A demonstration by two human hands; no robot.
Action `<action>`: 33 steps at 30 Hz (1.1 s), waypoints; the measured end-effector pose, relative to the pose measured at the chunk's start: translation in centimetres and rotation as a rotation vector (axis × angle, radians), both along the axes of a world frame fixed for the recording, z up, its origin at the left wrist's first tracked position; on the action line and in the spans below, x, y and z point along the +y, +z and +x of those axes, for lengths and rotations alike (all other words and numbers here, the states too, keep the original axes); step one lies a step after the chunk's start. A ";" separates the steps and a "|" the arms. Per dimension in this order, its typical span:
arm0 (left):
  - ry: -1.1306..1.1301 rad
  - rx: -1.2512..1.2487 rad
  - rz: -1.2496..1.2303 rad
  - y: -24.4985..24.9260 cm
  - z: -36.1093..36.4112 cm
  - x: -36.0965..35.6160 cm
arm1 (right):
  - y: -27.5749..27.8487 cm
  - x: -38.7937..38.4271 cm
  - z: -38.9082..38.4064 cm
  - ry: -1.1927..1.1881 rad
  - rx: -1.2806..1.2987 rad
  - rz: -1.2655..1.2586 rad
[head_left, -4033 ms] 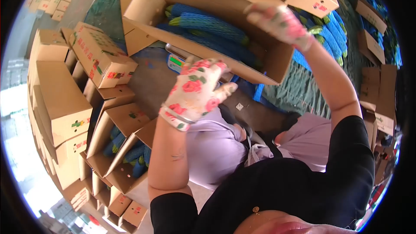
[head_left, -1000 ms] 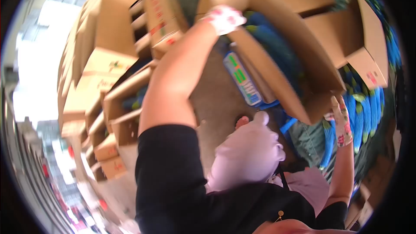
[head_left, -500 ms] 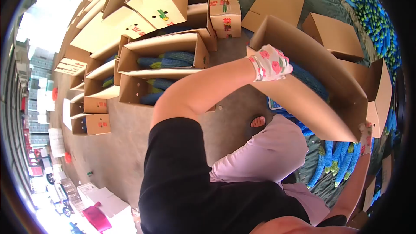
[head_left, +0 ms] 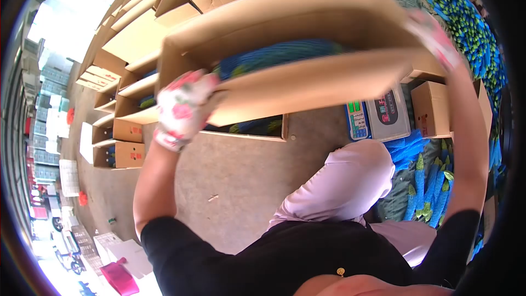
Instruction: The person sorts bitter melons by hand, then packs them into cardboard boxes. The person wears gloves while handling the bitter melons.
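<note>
A long open cardboard carton (head_left: 312, 85) is held up in front of me, slightly blurred by motion. Inside it lie bitter gourds (head_left: 285, 55) in blue net sleeves. My left hand (head_left: 183, 104), in a white floral glove, is closed round the carton's near left corner. At the far right end my right hand (head_left: 435, 38), gloved alike and smeared by motion, grips the carton's edge. Beneath the carton, part of another filled box (head_left: 246, 134) shows on the floor.
A digital scale (head_left: 359, 123) with a grey platform stands right of centre. Netted gourds (head_left: 430, 186) lie near my knee, and a large pile (head_left: 466, 33) is at the far right. Open cartons (head_left: 131, 104) line the left. A small box (head_left: 430, 109) sits beside the scale.
The carton has moved left and swung round, from above the scale to above the floor boxes. Both hands have travelled with it, and the scale is now uncovered.
</note>
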State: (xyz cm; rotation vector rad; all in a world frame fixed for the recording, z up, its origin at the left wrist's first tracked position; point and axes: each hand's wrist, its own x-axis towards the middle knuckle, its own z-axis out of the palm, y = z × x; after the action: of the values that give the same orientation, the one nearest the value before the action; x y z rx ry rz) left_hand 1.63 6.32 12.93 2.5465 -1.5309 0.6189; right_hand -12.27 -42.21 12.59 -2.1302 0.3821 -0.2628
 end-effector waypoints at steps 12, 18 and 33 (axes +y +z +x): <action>0.978 0.063 -0.235 -8.0 -2.2 13.2 | -2.6 17.7 9.5 0.359 -0.158 -0.569; 0.825 -0.063 -0.104 -7.9 3.2 8.6 | -9.7 9.3 -2.8 0.179 0.204 -0.163; 0.774 -0.033 0.170 -7.6 10.9 2.9 | -21.6 -0.5 -30.3 -0.407 0.210 0.547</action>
State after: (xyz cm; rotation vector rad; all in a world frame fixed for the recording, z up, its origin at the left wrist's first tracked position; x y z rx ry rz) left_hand 12.53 9.21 5.31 3.2489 -0.5610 0.6063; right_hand -42.55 -42.70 -8.96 -1.5314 0.9040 -0.1409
